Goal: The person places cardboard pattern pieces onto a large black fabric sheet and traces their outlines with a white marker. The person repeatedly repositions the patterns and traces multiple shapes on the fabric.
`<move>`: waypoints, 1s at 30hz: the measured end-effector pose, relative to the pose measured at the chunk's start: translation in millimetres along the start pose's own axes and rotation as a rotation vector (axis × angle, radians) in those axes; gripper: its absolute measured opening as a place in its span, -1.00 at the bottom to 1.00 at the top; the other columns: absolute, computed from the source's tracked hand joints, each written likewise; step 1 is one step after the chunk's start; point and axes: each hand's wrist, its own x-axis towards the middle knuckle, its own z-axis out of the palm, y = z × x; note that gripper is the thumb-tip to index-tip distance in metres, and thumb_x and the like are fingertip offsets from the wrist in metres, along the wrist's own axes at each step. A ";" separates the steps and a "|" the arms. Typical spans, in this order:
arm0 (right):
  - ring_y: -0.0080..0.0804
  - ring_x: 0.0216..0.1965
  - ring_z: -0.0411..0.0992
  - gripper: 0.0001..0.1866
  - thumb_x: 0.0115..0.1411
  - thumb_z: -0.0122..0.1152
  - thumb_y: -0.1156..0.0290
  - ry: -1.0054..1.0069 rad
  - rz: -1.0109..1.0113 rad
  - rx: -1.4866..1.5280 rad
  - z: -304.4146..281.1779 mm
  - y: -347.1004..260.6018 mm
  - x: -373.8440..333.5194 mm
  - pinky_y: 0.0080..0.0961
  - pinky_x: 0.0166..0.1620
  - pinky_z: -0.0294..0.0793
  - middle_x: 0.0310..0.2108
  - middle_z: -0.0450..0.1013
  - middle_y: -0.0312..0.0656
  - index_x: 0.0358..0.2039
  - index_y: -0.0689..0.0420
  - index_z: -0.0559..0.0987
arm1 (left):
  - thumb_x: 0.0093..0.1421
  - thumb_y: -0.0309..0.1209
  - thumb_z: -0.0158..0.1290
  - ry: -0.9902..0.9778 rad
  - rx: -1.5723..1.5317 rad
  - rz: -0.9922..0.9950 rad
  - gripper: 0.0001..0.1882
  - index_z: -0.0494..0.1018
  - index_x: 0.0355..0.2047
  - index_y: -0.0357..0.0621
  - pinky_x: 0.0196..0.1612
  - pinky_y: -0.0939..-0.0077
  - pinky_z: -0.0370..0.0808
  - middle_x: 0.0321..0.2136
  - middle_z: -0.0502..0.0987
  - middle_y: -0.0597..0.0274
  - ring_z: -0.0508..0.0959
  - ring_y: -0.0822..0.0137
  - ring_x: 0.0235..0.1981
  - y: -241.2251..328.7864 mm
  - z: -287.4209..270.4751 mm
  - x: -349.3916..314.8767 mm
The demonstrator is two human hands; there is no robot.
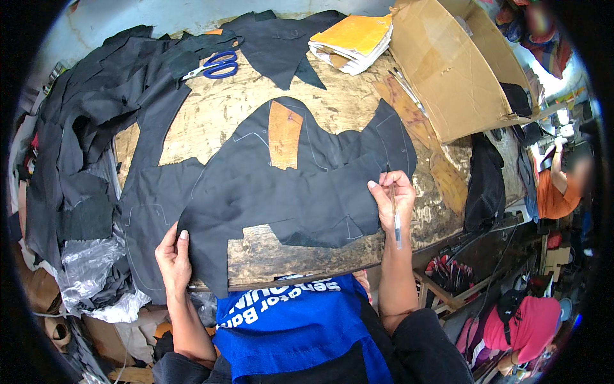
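A large, irregular black leather piece [288, 198] lies over the wooden table in front of me, marked with thin pale outlines. My left hand [174, 259] pinches its lower left edge between thumb and fingers. My right hand [391, 198] is closed around a clear-barrelled pen [394, 214] at the leather's right edge; whether it also grips the leather I cannot tell. A tan pattern piece [284, 136] lies on the upper part of the leather. Beneath the left side, another outlined black piece [150, 227] hangs toward the table's near edge.
Blue-handled scissors [220, 65] lie at the far left by heaped black leather [83, 128]. Farther back are a yellow-topped paper stack [352, 38] and an open cardboard box [448, 70]. Brown pattern pieces [448, 176] lie at right. Two people work beyond the table.
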 end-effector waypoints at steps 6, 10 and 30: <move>-0.72 -0.47 0.25 -0.70 -0.04 0.22 0.81 0.029 -0.003 0.014 2.4 -0.2 -0.8 -0.77 -0.38 0.29 -0.45 0.33 -0.34 -0.46 0.12 0.36 | 0.24 -0.50 0.01 0.031 0.008 -0.004 -0.70 0.43 -0.05 -0.43 -0.04 0.63 0.37 -0.20 0.56 0.15 0.49 0.46 -0.18 -2.4 1.3 -3.2; -0.72 -0.47 0.23 -0.70 -0.04 0.19 0.83 0.041 0.016 -0.001 2.1 -1.7 -1.6 -0.76 -0.39 0.28 -0.46 0.32 -0.35 -0.47 0.13 0.36 | 0.23 -0.51 0.02 0.048 0.030 -0.004 -0.70 0.43 -0.06 -0.43 -0.06 0.63 0.38 -0.22 0.56 0.14 0.49 0.47 -0.20 -4.8 1.9 -4.1; -0.62 -0.40 0.20 -0.70 -0.01 0.19 0.78 -0.043 -0.009 -0.036 -12.1 5.8 -0.1 -0.69 -0.24 0.24 -0.47 0.25 -0.34 -0.46 0.10 0.33 | 0.22 -0.55 0.00 0.062 0.047 -0.008 -0.76 0.47 -0.12 -0.39 -0.23 0.67 0.45 -0.32 0.59 0.19 0.51 0.54 -0.31 8.9 7.0 -6.0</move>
